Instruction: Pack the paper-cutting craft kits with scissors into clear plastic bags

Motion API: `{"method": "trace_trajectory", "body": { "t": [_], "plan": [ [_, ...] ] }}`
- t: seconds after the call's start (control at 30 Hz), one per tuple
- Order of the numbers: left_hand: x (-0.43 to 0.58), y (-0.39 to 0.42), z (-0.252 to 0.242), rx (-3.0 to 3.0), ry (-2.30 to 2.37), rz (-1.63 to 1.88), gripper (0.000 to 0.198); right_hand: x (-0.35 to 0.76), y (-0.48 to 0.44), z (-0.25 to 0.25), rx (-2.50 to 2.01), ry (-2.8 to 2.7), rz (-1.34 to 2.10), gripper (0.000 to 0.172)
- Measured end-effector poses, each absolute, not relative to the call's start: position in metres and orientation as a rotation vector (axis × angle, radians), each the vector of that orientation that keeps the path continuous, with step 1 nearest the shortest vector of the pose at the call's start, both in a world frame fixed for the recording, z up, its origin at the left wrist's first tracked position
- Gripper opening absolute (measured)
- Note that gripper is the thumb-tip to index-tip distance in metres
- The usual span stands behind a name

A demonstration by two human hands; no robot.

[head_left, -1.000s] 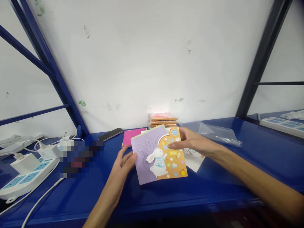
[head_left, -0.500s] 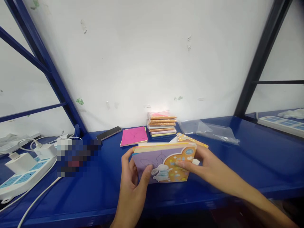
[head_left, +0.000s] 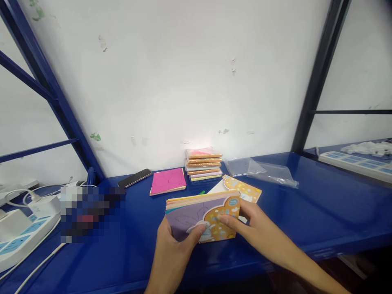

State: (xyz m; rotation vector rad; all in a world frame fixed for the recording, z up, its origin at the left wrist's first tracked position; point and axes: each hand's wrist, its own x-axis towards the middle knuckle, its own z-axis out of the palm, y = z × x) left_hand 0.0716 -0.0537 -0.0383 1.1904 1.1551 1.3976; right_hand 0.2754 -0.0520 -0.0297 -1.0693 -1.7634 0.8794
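A thick pad of coloured paper sheets (head_left: 200, 210), with a purple front and an orange cover showing a white rabbit, stands on its lower edge on the blue shelf (head_left: 306, 212). My left hand (head_left: 176, 249) grips its left side, thumb across the front. My right hand (head_left: 249, 224) grips its right side, fingers on the cover. Just behind lies a loose orange and white card (head_left: 241, 190).
A pink paper pad (head_left: 168, 181) and a stack of wrapped pads (head_left: 203, 163) sit near the wall. A dark phone (head_left: 134, 177) lies to the left, clear plastic bags (head_left: 260, 169) to the right. White power strips (head_left: 18, 239) with cables fill the left end; another power strip (head_left: 355, 161) lies far right.
The pad was lying tilted back under my right hand; both hands closed on its sides, stood it upright on edge and drew it nearer to me.
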Motion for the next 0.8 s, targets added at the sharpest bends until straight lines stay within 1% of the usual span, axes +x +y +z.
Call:
{"method": "trace_trajectory", "body": {
  "t": [0.1, 0.17, 0.27, 0.33, 0.4, 0.47, 0.53, 0.63, 0.7, 0.8],
  "plan": [
    [0.072, -0.053, -0.035, 1.207, 1.192, 1.397, 0.063, 0.298, -0.05, -0.014, -1.126, -1.894, 0.77, 0.04],
    [0.068, -0.051, -0.031, 1.228, 1.223, 1.415, 0.061, 0.332, -0.041, -0.003, -1.212, -1.862, 0.611, 0.044],
    [0.06, -0.042, -0.017, 1.244, 1.235, 1.491, 0.065, 0.4, -0.018, 0.006, -1.493, -1.669, 0.147, 0.042],
    [0.055, -0.035, -0.003, 1.248, 1.214, 1.586, 0.067, 0.443, -0.002, 0.0, -1.785, -1.7, -0.106, 0.046],
    [0.051, -0.028, 0.011, 1.256, 1.161, 1.71, 0.066, 0.475, 0.009, -0.015, -1.864, -1.761, -0.123, 0.045],
    [0.048, -0.024, 0.022, 1.249, 1.086, 1.804, 0.064, 0.493, 0.013, -0.033, -1.894, -1.828, -0.079, 0.032],
    [0.044, -0.022, 0.028, 1.231, 1.016, 1.851, 0.063, 0.5, 0.007, -0.047, -1.92, -1.86, -0.063, 0.028],
    [0.035, -0.022, 0.027, 1.182, 0.977, 1.887, 0.065, 0.497, -0.013, -0.051, -1.956, -1.821, -0.113, 0.032],
    [0.028, -0.021, 0.025, 1.143, 0.998, 1.89, 0.066, 0.487, -0.03, -0.04, -1.936, -1.769, -0.134, 0.036],
    [0.02, -0.018, 0.024, 1.093, 1.028, 1.871, 0.063, 0.457, -0.055, -0.014, -1.848, -1.711, -0.108, 0.045]
  ]
}}
